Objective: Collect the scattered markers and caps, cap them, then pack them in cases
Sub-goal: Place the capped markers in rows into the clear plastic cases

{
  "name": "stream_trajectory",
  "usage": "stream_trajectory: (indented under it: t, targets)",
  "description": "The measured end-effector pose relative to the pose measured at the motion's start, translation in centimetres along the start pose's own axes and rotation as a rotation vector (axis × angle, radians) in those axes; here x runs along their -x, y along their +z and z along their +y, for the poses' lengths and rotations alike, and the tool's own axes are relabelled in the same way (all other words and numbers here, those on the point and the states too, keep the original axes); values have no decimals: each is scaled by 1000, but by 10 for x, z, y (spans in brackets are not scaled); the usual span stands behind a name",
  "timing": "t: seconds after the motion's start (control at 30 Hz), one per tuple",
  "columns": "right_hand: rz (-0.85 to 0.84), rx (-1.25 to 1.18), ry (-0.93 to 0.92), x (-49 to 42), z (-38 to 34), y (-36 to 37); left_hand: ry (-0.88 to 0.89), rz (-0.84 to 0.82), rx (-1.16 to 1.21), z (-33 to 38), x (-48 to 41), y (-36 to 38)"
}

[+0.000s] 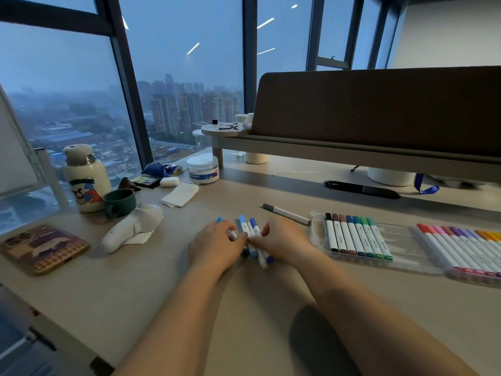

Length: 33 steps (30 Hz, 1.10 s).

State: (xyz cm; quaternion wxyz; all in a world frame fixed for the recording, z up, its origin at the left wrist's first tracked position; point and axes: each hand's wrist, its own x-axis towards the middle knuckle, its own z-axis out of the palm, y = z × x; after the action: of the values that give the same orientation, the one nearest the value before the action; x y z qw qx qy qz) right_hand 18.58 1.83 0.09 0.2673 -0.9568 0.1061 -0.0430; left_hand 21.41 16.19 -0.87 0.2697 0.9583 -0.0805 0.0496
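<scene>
Left of the open case [401, 238], with bare desk [168, 267] up to its rim, we curl our left hand [215, 244] and right hand [283, 244] around the blue markers [253, 227].

2 forearms forward, left hand [217, 244] and right hand [282, 244] nearly touching, fingers [236, 241] curled

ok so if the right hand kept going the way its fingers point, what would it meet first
The bunch of blue markers: the right hand points across at them and its fingertips seem to touch them. Just beyond is the left hand.
</scene>
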Motion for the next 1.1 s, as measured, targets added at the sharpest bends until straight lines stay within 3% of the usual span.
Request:
stream_trajectory:
  t: [0.37,0.73,1.1]
  targets:
    - [-156,118,-12,9,-3,-22,9,-42,116,18,6,-2]
    - [-80,71,52,29,0,-26,13,-172,-53,47,11,-3]
    - [64,-53,129,45,36,-54,88,-255,78,70,15,15]
